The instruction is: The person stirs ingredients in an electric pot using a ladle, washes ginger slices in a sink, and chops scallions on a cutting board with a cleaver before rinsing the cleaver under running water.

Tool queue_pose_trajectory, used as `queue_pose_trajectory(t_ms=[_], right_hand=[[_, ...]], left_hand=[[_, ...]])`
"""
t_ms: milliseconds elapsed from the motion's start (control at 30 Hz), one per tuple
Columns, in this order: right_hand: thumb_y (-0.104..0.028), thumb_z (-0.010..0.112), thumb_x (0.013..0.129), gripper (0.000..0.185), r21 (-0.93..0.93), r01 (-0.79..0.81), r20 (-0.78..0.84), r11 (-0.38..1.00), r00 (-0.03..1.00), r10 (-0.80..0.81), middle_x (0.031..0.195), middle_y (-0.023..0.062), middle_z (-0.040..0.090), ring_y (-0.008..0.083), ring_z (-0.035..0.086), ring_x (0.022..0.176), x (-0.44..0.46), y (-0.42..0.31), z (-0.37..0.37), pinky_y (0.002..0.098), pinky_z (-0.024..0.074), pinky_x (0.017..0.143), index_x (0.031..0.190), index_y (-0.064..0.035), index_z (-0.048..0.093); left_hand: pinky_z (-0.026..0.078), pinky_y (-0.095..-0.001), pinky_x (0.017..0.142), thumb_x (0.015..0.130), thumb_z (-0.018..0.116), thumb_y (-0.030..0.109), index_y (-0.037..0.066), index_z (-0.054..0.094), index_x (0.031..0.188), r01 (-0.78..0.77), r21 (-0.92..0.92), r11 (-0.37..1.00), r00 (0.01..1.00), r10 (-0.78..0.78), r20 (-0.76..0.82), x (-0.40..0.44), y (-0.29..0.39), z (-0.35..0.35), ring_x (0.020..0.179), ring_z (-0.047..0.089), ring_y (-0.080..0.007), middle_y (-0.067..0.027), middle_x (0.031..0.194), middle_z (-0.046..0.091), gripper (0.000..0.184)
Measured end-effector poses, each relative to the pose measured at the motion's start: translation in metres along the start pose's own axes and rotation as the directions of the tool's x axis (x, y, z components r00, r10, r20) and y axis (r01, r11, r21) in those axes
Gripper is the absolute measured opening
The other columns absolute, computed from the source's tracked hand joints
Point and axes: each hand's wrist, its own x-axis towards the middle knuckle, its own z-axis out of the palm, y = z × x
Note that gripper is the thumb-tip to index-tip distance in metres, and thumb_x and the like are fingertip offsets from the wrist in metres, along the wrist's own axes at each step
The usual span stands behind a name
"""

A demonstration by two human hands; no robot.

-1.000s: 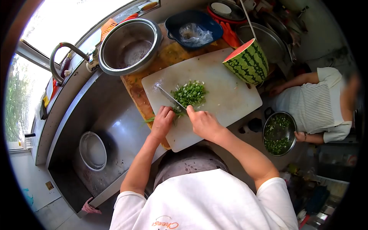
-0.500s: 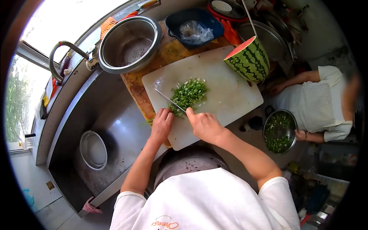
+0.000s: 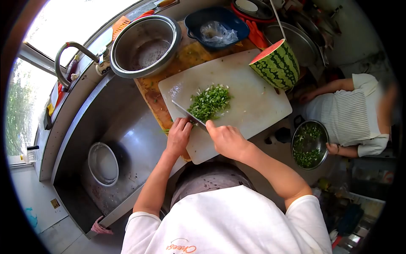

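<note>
My right hand [image 3: 226,137] is closed on a kitchen knife [image 3: 190,114], whose blade points up and left across the cutting board. My left hand [image 3: 179,134] sits just left of the blade, fingers curled down on green onions [image 3: 166,131] whose green ends poke out beside it. Against the far side of the blade lies a pile of chopped green onions [image 3: 210,101]. All of this rests on a white cutting board [image 3: 253,106]. Half a watermelon [image 3: 279,65] stands at the board's far right, its red cut face up and to the left.
A steel sink [image 3: 131,135] with a round bowl [image 3: 103,164] in it lies left. A large metal pot [image 3: 169,51] and a blue basin [image 3: 190,30] holding plastic stand behind the board. At right, another person [image 3: 347,108] holds a bowl of chopped greens [image 3: 308,158].
My hands and the knife stay in nearly the same place at the left of the pile. The view has shifted slightly; the blade sits a little differently by my left fingers.
</note>
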Motion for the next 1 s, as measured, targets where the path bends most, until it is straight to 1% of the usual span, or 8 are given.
queue_pose_trajectory(t_ms=[67, 200, 300, 467, 600, 700, 900, 1000], right_hand=[[0.001, 0.052, 0.075, 0.029, -0.012, -0.020, -0.023, 1.000, 1.000, 0.019, 0.071, 0.0213, 0.064, 0.0384, 0.066, 0.069, 0.000, 0.003, 0.017, 0.0468, 0.0534, 0.061, 0.103, 0.0010, 0.043], [0.001, 0.051, 0.076, 0.027, -0.023, -0.071, -0.036, 0.997, 0.997, 0.070, 0.071, 0.0215, 0.064, 0.0384, 0.066, 0.069, 0.001, 0.005, 0.047, 0.0474, 0.0533, 0.062, 0.101, 0.0001, 0.043], [0.000, 0.051, 0.077, 0.028, 0.068, -0.032, -0.056, 0.997, 0.998, 0.036, 0.071, 0.0217, 0.064, 0.0384, 0.066, 0.069, 0.005, 0.010, 0.030, 0.0477, 0.0533, 0.063, 0.103, 0.0008, 0.043], [0.000, 0.050, 0.077, 0.027, 0.044, -0.014, -0.010, 0.999, 1.000, 0.014, 0.071, 0.0229, 0.064, 0.0391, 0.065, 0.071, 0.002, 0.005, 0.009, 0.0481, 0.0531, 0.064, 0.103, 0.0006, 0.043], [-0.001, 0.050, 0.077, 0.028, 0.010, -0.080, -0.015, 0.997, 0.997, 0.080, 0.072, 0.0232, 0.064, 0.0389, 0.065, 0.072, 0.003, 0.008, 0.040, 0.0482, 0.0530, 0.065, 0.103, -0.0003, 0.043], [-0.001, 0.050, 0.076, 0.028, 0.115, -0.057, -0.035, 0.992, 0.998, 0.061, 0.072, 0.0234, 0.064, 0.0392, 0.065, 0.072, 0.008, 0.016, 0.036, 0.0482, 0.0530, 0.065, 0.103, 0.0002, 0.042], [0.001, 0.049, 0.076, 0.027, 0.071, -0.006, 0.050, 0.997, 0.999, 0.003, 0.071, 0.0246, 0.063, 0.0407, 0.065, 0.072, 0.008, 0.005, 0.007, 0.0482, 0.0528, 0.065, 0.102, 0.0003, 0.041], [0.001, 0.050, 0.075, 0.030, 0.035, -0.068, 0.017, 0.997, 0.998, 0.068, 0.072, 0.0241, 0.063, 0.0402, 0.065, 0.072, 0.009, 0.010, 0.036, 0.0482, 0.0527, 0.066, 0.105, 0.0004, 0.042]], left_hand=[[0.047, -0.0352, 0.076, 0.067, 0.057, 0.000, 0.002, 0.059, 0.087, 0.019, 0.001, 1.000, 1.000, -0.019, 0.023, 0.001, 0.000, 0.000, 0.088, 0.054, -0.0271, -0.0086, 0.092, 0.056, 0.020], [0.047, -0.0355, 0.077, 0.066, 0.057, -0.001, 0.003, 0.057, 0.084, -0.048, 0.051, 0.998, 0.996, 0.051, -0.070, 0.001, 0.004, -0.005, 0.089, 0.054, -0.0262, -0.0082, 0.092, 0.057, 0.018], [0.048, -0.0348, 0.077, 0.066, 0.057, -0.002, 0.004, 0.057, 0.084, -0.053, 0.048, 0.997, 0.998, 0.055, -0.031, 0.001, 0.003, -0.009, 0.090, 0.055, -0.0254, -0.0080, 0.093, 0.058, 0.018], [0.048, -0.0335, 0.077, 0.067, 0.058, -0.002, 0.003, 0.058, 0.086, 0.018, 0.056, 0.998, 0.999, -0.020, 0.043, -0.002, -0.004, 0.002, 0.090, 0.055, -0.0250, -0.0079, 0.094, 0.058, 0.020], [0.049, -0.0344, 0.077, 0.066, 0.058, -0.003, 0.004, 0.058, 0.085, -0.016, 0.035, 0.999, 0.999, 0.017, -0.034, 0.003, 0.001, -0.004, 0.089, 0.055, -0.0260, -0.0083, 0.094, 0.058, 0.020], [0.049, -0.0349, 0.076, 0.067, 0.058, -0.003, 0.004, 0.058, 0.085, -0.020, 0.055, 0.998, 1.000, 0.021, -0.009, 0.001, 0.005, -0.017, 0.088, 0.055, -0.0262, -0.0083, 0.095, 0.058, 0.020], [0.049, -0.0345, 0.075, 0.067, 0.058, -0.003, 0.003, 0.058, 0.087, 0.014, 0.020, 1.000, 1.000, -0.014, 0.008, -0.001, -0.001, -0.004, 0.087, 0.056, -0.0256, -0.0077, 0.095, 0.058, 0.020], [0.049, -0.0339, 0.074, 0.067, 0.058, -0.004, 0.003, 0.057, 0.087, -0.017, 0.041, 0.999, 1.000, 0.017, -0.023, -0.001, 0.001, -0.006, 0.088, 0.056, -0.0255, -0.0080, 0.096, 0.058, 0.021]])
